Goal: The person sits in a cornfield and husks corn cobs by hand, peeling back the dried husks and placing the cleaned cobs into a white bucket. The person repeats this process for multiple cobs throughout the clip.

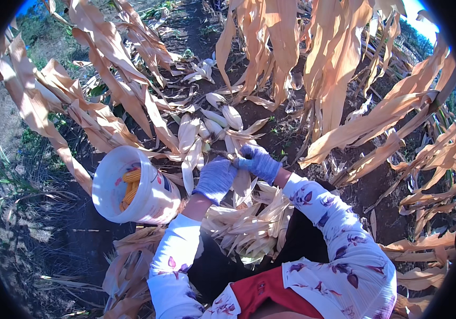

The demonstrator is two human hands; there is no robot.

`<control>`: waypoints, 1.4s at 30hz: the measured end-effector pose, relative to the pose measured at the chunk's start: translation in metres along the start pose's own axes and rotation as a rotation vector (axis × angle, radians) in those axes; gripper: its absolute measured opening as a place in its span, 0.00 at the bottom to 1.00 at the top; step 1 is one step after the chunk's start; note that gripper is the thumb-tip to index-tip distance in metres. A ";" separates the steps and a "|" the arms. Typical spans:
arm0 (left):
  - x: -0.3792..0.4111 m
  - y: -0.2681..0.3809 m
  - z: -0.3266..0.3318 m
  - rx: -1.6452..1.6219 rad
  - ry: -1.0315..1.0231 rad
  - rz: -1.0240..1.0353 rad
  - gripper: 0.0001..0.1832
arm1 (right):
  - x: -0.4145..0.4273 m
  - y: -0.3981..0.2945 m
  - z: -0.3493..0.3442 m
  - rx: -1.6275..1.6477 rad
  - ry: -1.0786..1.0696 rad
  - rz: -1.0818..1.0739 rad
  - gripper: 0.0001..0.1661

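My left hand [215,180] and my right hand [262,162] wear grey-blue knit gloves and meet in front of me. Both are curled at a corn ear in its dry husk, whose pale husk leaves [243,184] hang down between them. The fingers hide most of this ear. Just beyond my hands lies a pile of unhusked corn ears [213,127] on the soil. Left of my left hand, a white plastic bucket [160,199] leans toward me with several bare yellow cobs [132,186] inside.
Loose dry husks [252,227] are heaped between my legs. Dry corn stalks with broad tan leaves [331,67] stand ahead and to the right; others [104,52] slant in from the left, close to the bucket. Grass and weeds [32,187] cover the ground at far left.
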State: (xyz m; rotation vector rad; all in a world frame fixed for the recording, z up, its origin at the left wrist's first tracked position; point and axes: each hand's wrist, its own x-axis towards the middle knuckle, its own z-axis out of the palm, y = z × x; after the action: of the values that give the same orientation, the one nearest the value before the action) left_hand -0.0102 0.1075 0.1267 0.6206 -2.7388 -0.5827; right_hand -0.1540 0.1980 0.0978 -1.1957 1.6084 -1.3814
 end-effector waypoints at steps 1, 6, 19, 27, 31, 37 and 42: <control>0.000 0.000 0.001 0.024 0.018 -0.002 0.10 | 0.001 -0.001 0.000 0.006 -0.010 0.028 0.13; 0.012 0.001 0.012 0.129 0.129 0.023 0.10 | 0.003 -0.014 -0.002 0.042 -0.032 0.122 0.14; 0.019 -0.049 0.047 -0.079 0.228 0.297 0.13 | 0.046 0.049 -0.028 -0.093 0.436 0.072 0.15; 0.016 -0.081 0.010 0.175 0.091 0.389 0.07 | 0.067 0.066 -0.106 0.224 0.700 0.127 0.10; 0.012 -0.100 -0.001 -0.191 -0.188 -0.350 0.21 | 0.069 0.077 -0.114 0.422 0.704 0.206 0.10; -0.001 -0.065 -0.015 -0.408 0.078 -0.309 0.35 | 0.059 0.054 -0.076 0.794 0.614 0.223 0.11; 0.004 -0.001 -0.008 -0.430 0.251 -0.095 0.34 | 0.050 0.031 -0.042 0.816 0.619 0.308 0.12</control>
State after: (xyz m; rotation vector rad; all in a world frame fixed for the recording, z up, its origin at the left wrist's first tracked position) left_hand -0.0107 0.1016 0.1343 0.6635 -2.2618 -1.0044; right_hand -0.2155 0.1652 0.0783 -0.0351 1.2709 -2.0101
